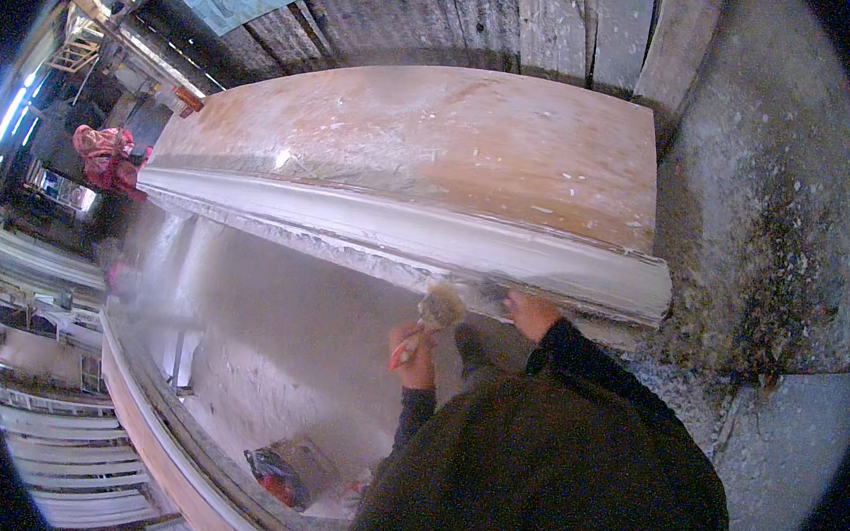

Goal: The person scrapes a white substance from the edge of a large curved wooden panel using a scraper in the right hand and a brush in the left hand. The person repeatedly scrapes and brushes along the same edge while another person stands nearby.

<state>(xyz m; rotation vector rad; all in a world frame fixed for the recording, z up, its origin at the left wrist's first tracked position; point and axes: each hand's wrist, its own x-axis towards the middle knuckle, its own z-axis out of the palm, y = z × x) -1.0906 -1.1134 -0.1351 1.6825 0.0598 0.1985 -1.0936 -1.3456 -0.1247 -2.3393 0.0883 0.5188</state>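
My left hand (419, 362) is closed around the orange-red handle of a brush (442, 306). The brush's pale, bushy bristles point up beside the near edge of a long white moulding (398, 223). At that same edge, to the right, my right hand (536, 317) is closed, with a dark, blurred thing at its fingertips against the moulding; its kind cannot be made out. The moulding lies lengthwise along the near side of a wooden tabletop (433, 135) smeared with white.
A person in red (110, 157) is beyond the table's far left end. Below left runs another long bench (157, 434), with a cardboard box (301, 467) near it on the floor. Weathered boards (556, 30) stand behind the table; stained concrete floor (767, 238) lies right.
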